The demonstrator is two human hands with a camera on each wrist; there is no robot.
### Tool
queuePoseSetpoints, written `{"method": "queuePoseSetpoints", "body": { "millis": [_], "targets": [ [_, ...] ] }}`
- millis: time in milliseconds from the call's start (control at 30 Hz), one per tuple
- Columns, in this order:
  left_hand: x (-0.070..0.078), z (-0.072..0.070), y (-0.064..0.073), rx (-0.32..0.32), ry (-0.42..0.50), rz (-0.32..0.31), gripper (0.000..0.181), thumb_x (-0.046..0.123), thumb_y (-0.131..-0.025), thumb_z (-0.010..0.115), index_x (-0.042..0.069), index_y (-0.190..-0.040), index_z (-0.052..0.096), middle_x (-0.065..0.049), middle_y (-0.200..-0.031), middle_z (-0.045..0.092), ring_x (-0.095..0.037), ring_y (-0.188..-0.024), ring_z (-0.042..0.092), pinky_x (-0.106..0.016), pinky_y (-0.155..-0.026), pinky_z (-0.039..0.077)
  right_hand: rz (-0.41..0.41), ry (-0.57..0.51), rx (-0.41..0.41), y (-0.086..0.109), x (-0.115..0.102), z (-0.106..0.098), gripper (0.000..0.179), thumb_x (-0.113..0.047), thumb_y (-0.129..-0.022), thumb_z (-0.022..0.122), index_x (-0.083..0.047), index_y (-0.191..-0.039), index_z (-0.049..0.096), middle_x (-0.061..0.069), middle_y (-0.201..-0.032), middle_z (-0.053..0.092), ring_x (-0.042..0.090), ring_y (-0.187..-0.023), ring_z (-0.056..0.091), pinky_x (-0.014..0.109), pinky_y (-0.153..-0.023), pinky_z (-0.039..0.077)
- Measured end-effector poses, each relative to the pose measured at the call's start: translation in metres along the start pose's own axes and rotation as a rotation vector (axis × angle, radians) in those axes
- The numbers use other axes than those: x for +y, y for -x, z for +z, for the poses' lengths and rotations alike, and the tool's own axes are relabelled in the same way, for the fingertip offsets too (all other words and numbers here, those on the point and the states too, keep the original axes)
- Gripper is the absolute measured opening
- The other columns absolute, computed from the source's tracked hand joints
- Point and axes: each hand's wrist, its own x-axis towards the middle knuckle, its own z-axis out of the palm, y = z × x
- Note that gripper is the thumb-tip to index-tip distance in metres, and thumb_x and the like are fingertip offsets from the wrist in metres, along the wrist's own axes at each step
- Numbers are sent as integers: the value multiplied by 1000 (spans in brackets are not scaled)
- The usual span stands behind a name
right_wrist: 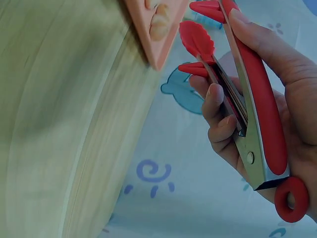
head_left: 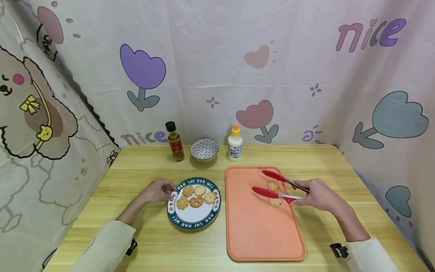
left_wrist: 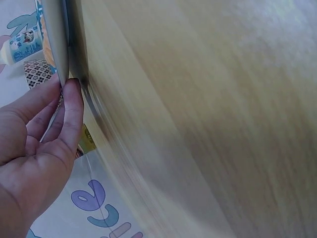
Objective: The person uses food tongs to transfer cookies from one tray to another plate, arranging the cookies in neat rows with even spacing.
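Note:
My left hand (head_left: 159, 190) pinches the left rim of a round plate (head_left: 195, 214) with a dark green lettered border. Several cookies lie on that plate, among them a pretzel-shaped one (head_left: 196, 202). In the left wrist view, thumb and fingers (left_wrist: 73, 106) meet at the plate's edge. My right hand (head_left: 319, 194) grips red-and-silver tongs (head_left: 290, 198), their red tips spread apart over an orange tray (head_left: 261, 238). Under the tongs on the tray are a ridged cookie (head_left: 273, 185) and a round cookie (head_left: 275, 203). The right wrist view shows the tongs' handles (right_wrist: 260, 99) inside my hand.
Along the table's back edge stand a dark-capped oil bottle (head_left: 176, 145), a patterned bowl (head_left: 204, 150) and a white squeeze bottle (head_left: 235, 145) with an orange-yellow cap. A printed curtain (head_left: 210, 56) hangs right behind the wooden table (head_left: 149, 241).

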Motion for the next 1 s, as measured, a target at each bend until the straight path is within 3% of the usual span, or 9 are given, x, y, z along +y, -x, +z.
{"method": "queuePoseSetpoints", "body": {
  "millis": [233,600,1000],
  "targets": [
    [-1,0,-1,2,-4,6,26,-2,-74,73,1,-99,67,-11,-96,65,-19,-83,58,-29,-72,51,9,20,14,8,11,-4,72,-34,-67,83,6,-122,59,9,-83,62,14,-65,43,23,-51,30],
    [-2,-1,0,12,-19,-4,26,-1,-74,73,2,-99,67,-10,-97,65,-18,-83,58,-30,-73,51,33,31,-9,17,20,-6,69,-37,-69,81,7,-118,62,7,-85,63,15,-68,44,24,-54,30],
    [-3,2,-3,27,-32,-13,26,-1,-74,72,4,-99,67,-8,-97,65,-18,-83,57,-30,-73,50,-12,71,13,18,22,-8,59,-35,-69,81,2,-113,67,15,-95,72,14,-70,49,23,-57,33]
  ]
}}
